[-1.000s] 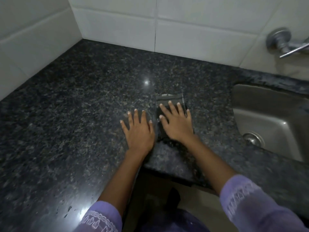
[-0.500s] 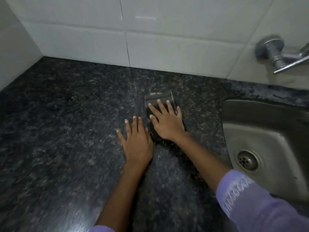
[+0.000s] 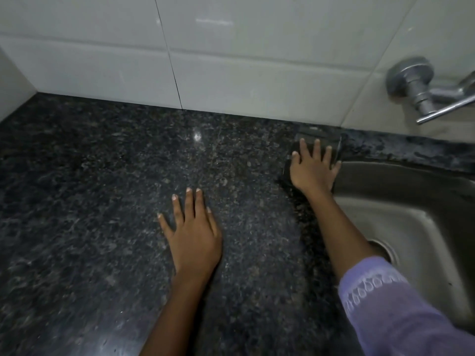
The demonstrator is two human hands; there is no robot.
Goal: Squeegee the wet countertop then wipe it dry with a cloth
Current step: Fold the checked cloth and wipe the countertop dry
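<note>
A dark folded cloth [image 3: 317, 136] lies flat on the speckled black granite countertop [image 3: 102, 201], close to the back wall and right at the sink's left rim. My right hand [image 3: 312, 168] presses down on it with fingers spread, covering most of it. Flat on the bare counter, my left hand [image 3: 192, 235] rests nearer to me and left of the cloth, fingers apart, holding nothing. No squeegee is in view.
A steel sink [image 3: 411, 217] is set into the counter at the right, its drain partly hidden by my right sleeve. A metal tap [image 3: 421, 91] juts from the white tiled wall [image 3: 231, 60] above it. A side wall closes the counter's far left.
My right hand has slid the cloth away from me and to the right, up to the sink's edge near the back wall. My left hand stays flat and is now well apart from it.
</note>
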